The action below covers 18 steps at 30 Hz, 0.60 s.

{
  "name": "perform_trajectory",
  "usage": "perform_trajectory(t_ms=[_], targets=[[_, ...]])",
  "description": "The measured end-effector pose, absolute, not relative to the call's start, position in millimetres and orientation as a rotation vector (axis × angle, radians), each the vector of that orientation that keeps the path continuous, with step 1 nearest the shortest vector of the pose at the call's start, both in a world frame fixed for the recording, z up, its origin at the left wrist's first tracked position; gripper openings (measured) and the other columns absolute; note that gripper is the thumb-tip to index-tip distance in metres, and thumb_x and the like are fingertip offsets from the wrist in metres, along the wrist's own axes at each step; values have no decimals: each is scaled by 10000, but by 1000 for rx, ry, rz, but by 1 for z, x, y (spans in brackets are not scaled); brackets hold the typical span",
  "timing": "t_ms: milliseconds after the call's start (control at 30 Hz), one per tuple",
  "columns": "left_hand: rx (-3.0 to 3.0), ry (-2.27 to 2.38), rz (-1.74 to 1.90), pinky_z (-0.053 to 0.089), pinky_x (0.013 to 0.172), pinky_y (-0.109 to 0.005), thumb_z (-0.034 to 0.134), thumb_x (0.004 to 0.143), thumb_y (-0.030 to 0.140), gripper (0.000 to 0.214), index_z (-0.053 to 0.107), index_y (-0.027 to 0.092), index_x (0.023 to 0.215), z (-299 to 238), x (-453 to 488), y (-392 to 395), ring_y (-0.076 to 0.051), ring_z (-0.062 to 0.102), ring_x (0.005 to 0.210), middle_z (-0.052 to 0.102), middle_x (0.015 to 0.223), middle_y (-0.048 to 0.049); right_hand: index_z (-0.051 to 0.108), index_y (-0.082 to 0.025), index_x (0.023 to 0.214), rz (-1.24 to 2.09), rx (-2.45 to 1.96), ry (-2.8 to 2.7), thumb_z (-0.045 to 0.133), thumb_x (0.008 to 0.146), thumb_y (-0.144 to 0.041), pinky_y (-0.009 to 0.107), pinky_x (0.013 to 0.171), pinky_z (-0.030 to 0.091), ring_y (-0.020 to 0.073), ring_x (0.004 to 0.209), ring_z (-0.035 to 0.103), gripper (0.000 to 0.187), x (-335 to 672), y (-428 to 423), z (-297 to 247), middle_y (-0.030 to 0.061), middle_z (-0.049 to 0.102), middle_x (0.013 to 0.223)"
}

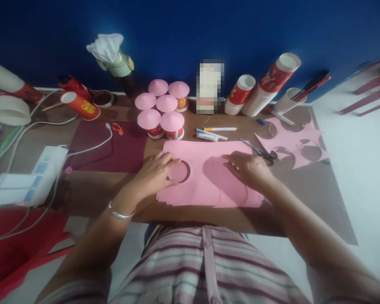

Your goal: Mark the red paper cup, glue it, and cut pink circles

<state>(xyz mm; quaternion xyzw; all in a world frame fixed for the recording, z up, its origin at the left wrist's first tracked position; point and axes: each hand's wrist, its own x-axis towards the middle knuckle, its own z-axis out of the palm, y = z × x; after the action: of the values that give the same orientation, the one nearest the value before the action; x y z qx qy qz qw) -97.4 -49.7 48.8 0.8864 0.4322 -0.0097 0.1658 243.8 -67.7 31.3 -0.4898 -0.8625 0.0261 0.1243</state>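
Note:
A stack of pink paper sheets (pixel 199 185) lies flat on the table in front of me. On its left part rests a thin dark ring (pixel 189 171), with pink paper showing through it. My left hand (pixel 156 171) grips the ring's left side between fingers and thumb, pressing it to the sheet. Over the right part of the paper, my right hand (pixel 251 169) is closed in a pinch, apart from the ring. Whatever its fingertips hold, if anything, is too small to make out. Scissors (pixel 266 155) lie just beyond the right hand.
Paper tubes with pink cone tops (pixel 166 103) stand behind the sheets, near pens (pixel 220 129). Pink paper with round cut-outs (pixel 291 141) lies at right. Red-and-white tubes (pixel 240 95) stand by the blue wall. A power strip (pixel 47 173) with cables takes up the left side.

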Motion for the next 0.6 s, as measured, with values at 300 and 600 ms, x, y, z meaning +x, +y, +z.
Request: perform_trajectory(t_ms=[300, 600], targets=[[2469, 1232, -50, 504, 1048, -497, 838, 809, 304, 682, 578, 239, 1435, 50, -98, -50, -326, 563, 1203, 631, 1326, -112, 774, -204, 1122, 59, -1607, -2440, 563, 990, -299, 286, 622, 393, 195, 775, 668, 266, 254, -32, 19, 84, 769, 914], [2473, 1218, 1, 480, 1093, -491, 833, 816, 296, 683, 568, 263, 1444, 46, -100, -52, -315, 568, 1234, 625, 1341, -103, 762, -173, 1030, -25, -1715, -2299, 517, 992, -264, 294, 665, 388, 215, 823, 658, 264, 248, -10, 18, 93, 745, 927]])
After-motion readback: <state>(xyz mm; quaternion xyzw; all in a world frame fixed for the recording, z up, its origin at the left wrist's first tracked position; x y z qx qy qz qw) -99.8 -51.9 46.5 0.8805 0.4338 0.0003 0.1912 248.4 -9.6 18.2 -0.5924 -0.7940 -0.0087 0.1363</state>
